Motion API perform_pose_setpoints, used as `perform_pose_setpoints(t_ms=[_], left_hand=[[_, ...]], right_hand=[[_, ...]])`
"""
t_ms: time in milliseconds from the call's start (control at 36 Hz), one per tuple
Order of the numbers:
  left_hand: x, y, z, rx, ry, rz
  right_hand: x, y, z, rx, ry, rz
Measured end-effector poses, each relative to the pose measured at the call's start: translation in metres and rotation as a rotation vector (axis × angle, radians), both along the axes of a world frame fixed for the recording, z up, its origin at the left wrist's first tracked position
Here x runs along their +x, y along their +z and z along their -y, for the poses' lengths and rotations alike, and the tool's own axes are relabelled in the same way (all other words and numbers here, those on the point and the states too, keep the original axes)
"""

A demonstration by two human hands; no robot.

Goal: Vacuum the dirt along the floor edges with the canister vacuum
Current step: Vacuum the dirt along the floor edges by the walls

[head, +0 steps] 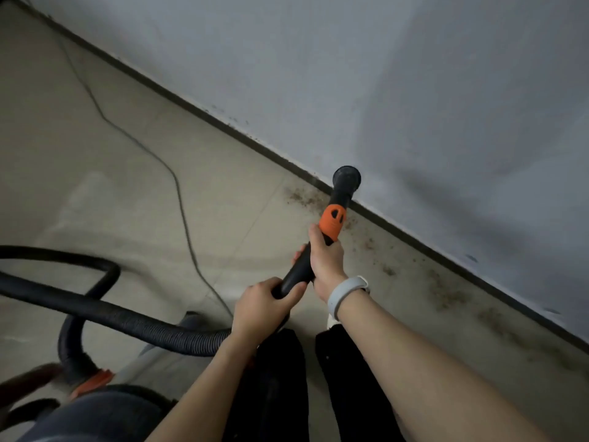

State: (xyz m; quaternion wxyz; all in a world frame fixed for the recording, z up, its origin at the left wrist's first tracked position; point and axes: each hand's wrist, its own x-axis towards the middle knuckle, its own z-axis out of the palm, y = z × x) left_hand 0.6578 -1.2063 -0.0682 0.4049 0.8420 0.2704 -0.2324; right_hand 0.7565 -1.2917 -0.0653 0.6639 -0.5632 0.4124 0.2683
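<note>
Both hands hold the black vacuum wand (pixel 298 269). My right hand (pixel 325 260) grips it just below the orange collar (pixel 332 222). My left hand (pixel 266 306) grips its lower end, where the ribbed black hose (pixel 134 323) joins. The round black nozzle (pixel 346 179) sits at the dark baseboard (pixel 242 135), where floor meets wall. Brown dirt (pixel 302 196) lies on the floor left of the nozzle, and more dirt (pixel 446 290) runs along the edge to the right. The canister vacuum (pixel 105 409) stands at the lower left, blurred.
A thin grey power cord (pixel 178 193) snakes across the beige tiled floor (pixel 95 173). The hose loops at the left. The grey wall (pixel 414 90) fills the upper right. My dark trouser legs (pixel 287 378) are below the hands. A white band (pixel 345 295) is on my right wrist.
</note>
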Motion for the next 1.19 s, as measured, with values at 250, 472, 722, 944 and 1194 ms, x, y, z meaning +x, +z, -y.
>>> perform_pose_setpoints(t_ms=[250, 472, 722, 944, 1194], left_hand=[[-0.025, -0.127, 0.042, -0.044, 0.23, -0.031], [-0.004, -0.267, 0.118, 0.021, 0.152, -0.047], [-0.028, -0.397, 0.119, -0.021, 0.471, 0.045], [-0.036, -0.464, 0.07, 0.032, 0.491, 0.029], [0.02, -0.486, 0.026, -0.004, 0.486, 0.128]], right_hand=[[-0.009, -0.129, 0.021, 0.058, 0.222, 0.007], [0.008, -0.271, 0.095, -0.045, 0.266, -0.057], [-0.004, -0.398, 0.053, -0.046, 0.601, 0.117], [-0.014, -0.464, -0.006, 0.032, 0.713, 0.104], [0.039, -0.493, -0.049, -0.022, 0.689, 0.216]])
